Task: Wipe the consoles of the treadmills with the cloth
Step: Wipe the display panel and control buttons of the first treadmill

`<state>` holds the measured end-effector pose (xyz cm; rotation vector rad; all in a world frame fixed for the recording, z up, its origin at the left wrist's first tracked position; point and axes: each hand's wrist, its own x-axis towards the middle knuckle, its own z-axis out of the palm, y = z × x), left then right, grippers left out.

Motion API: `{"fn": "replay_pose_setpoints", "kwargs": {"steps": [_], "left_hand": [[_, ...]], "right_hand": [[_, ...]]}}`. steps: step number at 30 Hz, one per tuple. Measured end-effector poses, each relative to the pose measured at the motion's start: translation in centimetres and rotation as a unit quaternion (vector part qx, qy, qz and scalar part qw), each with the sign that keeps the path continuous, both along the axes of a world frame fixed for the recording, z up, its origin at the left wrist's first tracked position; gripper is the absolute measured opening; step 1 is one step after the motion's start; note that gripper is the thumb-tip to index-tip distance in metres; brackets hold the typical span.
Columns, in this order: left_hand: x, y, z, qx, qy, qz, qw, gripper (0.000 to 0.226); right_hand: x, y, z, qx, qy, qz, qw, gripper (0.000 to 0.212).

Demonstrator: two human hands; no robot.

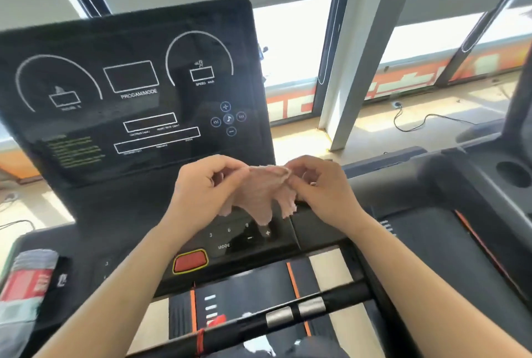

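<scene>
Left hand (201, 184): pinching cloth (259, 193) | right hand (319, 184): pinching opposite edge | purpose: likely spreading it before wiping console (129, 92)

The cloth (263, 193) is small, pale pink and crumpled, with ragged lower edges hanging loose; its top edge is stretched out level, just above the keypad of the console (129, 104). The console is a black, upright panel tilted back, with white outlined gauges, boxes and a ring of round buttons, and a red stop button (190, 261) on its lower deck.
</scene>
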<state>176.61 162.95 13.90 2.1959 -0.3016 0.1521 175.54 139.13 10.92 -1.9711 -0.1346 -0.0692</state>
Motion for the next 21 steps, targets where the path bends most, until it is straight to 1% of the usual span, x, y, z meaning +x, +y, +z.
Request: {"fn": "replay_pose_setpoints", "kwargs": {"steps": [2,4,6,10,12,14,16,17,19,21], "left_hand": [[2.3,0.2,0.2,0.018,-0.051,0.028,0.998,0.01],[4.5,-0.1,0.4,0.047,-0.1,0.067,0.992,0.007],[6.4,-0.4,-0.1,0.057,-0.126,0.11,0.984,0.011],[8.9,-1.8,-2.2,-0.015,-0.14,0.204,0.969,0.018],[9.6,-2.9,-3.5,-0.032,-0.148,0.23,0.961,0.018],[10.2,-3.8,-4.6,-0.03,-0.167,0.212,0.962,0.016],[10.6,-4.3,-5.7,-0.014,-0.182,0.158,0.97,0.013],[10.6,-4.3,-6.3,0.004,-0.181,0.13,0.975,0.017],[10.7,-4.2,-7.4,0.073,-0.182,0.082,0.977,0.032],[10.9,-3.8,-8.3,0.155,-0.212,0.029,0.964,0.045]], "right_hand": [[2.4,0.7,0.6,0.003,-0.018,-0.027,0.999,0.006],[4.7,1.5,0.9,0.004,-0.03,-0.062,0.998,0.008],[7.1,2.1,0.8,0.005,-0.029,-0.089,0.996,0.014],[11.2,3.3,0.0,-0.025,-0.046,-0.125,0.991,0.012],[12.7,3.6,-0.8,-0.026,-0.047,-0.136,0.989,0.012],[13.8,3.5,-1.5,-0.032,-0.042,-0.141,0.989,0.012],[14.7,3.2,-2.4,-0.014,-0.032,-0.136,0.99,0.012],[14.9,3.0,-2.8,-0.001,-0.026,-0.131,0.991,0.012],[15.4,2.4,-3.5,0.02,-0.015,-0.119,0.993,0.011],[15.8,1.8,-4.3,0.041,-0.009,-0.103,0.994,0.007]]}}
